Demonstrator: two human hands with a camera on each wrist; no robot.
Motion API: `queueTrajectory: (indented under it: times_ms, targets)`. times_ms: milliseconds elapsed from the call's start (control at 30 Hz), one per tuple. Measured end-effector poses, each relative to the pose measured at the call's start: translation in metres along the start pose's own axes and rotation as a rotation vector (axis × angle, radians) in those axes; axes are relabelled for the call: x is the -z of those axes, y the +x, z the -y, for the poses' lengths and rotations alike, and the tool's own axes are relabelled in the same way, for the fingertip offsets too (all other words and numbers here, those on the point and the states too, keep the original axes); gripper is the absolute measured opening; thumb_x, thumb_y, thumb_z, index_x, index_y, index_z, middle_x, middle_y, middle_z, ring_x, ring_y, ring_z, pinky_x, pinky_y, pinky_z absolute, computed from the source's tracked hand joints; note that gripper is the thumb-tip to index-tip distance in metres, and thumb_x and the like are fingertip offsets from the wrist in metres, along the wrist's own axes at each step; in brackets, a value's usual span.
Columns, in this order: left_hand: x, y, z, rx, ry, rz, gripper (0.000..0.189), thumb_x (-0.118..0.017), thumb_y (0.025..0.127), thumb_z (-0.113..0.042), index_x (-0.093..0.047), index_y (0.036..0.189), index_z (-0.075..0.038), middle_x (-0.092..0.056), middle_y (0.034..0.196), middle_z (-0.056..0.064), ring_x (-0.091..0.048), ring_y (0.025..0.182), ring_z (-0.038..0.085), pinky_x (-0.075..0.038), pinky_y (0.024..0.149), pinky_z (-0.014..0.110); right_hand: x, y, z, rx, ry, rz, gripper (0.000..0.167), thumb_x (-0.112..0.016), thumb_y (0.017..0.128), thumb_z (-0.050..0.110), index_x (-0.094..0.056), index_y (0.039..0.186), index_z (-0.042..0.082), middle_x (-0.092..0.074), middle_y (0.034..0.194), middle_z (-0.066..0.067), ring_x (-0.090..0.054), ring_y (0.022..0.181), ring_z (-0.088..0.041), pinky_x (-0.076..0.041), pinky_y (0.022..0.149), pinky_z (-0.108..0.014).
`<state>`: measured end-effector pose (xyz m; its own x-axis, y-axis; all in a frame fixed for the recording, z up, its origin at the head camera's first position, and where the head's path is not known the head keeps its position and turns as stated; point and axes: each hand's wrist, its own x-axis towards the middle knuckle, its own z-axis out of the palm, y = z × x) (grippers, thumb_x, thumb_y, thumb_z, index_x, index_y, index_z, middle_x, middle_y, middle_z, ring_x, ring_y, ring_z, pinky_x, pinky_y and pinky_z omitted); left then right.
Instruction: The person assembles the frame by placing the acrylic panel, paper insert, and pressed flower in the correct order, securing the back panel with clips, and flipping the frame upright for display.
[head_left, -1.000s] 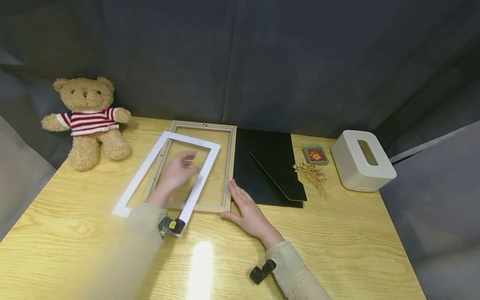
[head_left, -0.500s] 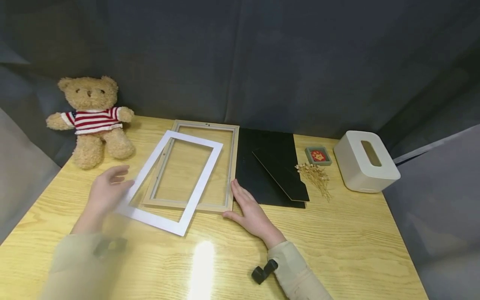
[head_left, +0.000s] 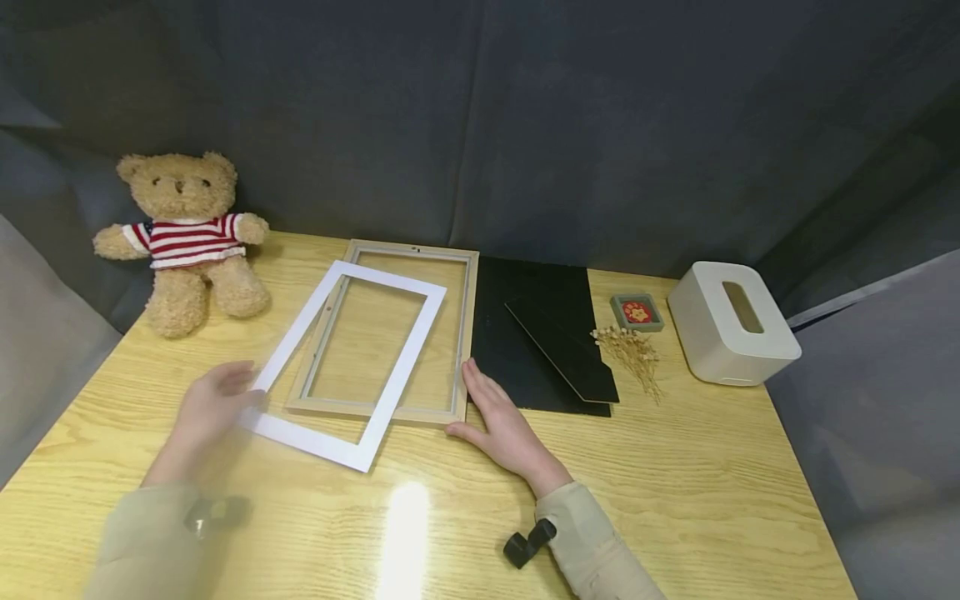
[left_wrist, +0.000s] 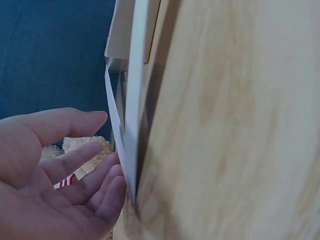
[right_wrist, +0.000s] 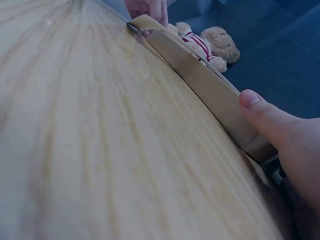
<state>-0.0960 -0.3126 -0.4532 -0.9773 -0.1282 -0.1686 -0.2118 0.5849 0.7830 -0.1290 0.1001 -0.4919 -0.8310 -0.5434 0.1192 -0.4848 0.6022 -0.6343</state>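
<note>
A white rectangular mat (head_left: 307,440) lies askew over a wooden picture frame (head_left: 469,321) on the table, its lower left part reaching past the frame. My left hand (head_left: 213,404), blurred, is at the mat's lower left corner. In the left wrist view its fingertips (left_wrist: 116,187) meet or nearly meet the mat's edge, while the thumb stands apart. My right hand (head_left: 506,425) rests against the frame's lower right corner with extended fingers. The thumb (right_wrist: 252,99) touches the frame's edge in the right wrist view. To the frame's right lies a black backing board (head_left: 491,300) with an easel leg (head_left: 555,346).
A teddy bear (head_left: 187,242) in a striped shirt sits at the back left. Dried flowers (head_left: 633,354), a small square box with a red centre (head_left: 637,312) and a white tissue box (head_left: 731,325) stand on the right. Dark cloth (head_left: 360,125) hangs behind the table.
My left hand has moved left from above the mat and then down to its lower left corner. The right hand stays at the frame's corner, and the mat and frame lie still.
</note>
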Motion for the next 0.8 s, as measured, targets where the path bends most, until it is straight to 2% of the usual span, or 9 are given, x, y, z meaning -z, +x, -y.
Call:
queueTrajectory:
  times_ms: [167,400,600,800]
  targets:
    - [-0.002,0.0002,-0.0004,0.006,0.005,-0.011,0.059,-0.064,0.092,-0.016,-0.038,0.138,0.009,-0.046,0.132,0.033,-0.046,0.119,0.048,-0.042,0.096,0.056,0.0008,0.0001,0.0004,0.001,-0.001,0.009,0.092,-0.064,0.088,0.047,-0.011,0.154,0.01,-0.008,0.159,-0.005,-0.015,0.144,-0.026,-0.021,0.114,-0.041]
    - [-0.0054,0.0035,-0.0021,-0.004,-0.017,-0.027,0.059,-0.065,0.09,-0.012,-0.038,0.138,0.01,-0.049,0.13,0.033,-0.05,0.116,0.046,-0.045,0.094,0.051,0.0015,0.0004,0.001,-0.006,0.004,0.017,0.092,-0.064,0.088,0.046,-0.011,0.153,0.01,-0.008,0.159,-0.006,-0.014,0.144,-0.025,-0.021,0.114,-0.04]
    - [-0.0072,0.0046,-0.0058,0.019,-0.016,-0.023,0.058,-0.064,0.089,-0.009,-0.037,0.138,0.01,-0.049,0.13,0.033,-0.05,0.116,0.045,-0.047,0.093,0.049,0.0007,0.0004,0.0004,0.005,-0.006,0.011,0.091,-0.063,0.088,0.047,-0.011,0.153,0.009,-0.008,0.159,-0.006,-0.015,0.144,-0.026,-0.021,0.115,-0.041]
    - [-0.007,0.004,-0.0087,0.053,-0.037,-0.023,0.056,-0.063,0.09,-0.009,-0.039,0.138,0.009,-0.049,0.131,0.031,-0.051,0.117,0.043,-0.05,0.09,0.039,0.0,0.0005,-0.001,0.013,-0.014,0.005,0.091,-0.063,0.088,0.047,-0.012,0.153,0.009,-0.009,0.159,-0.007,-0.016,0.143,-0.027,-0.022,0.114,-0.041]
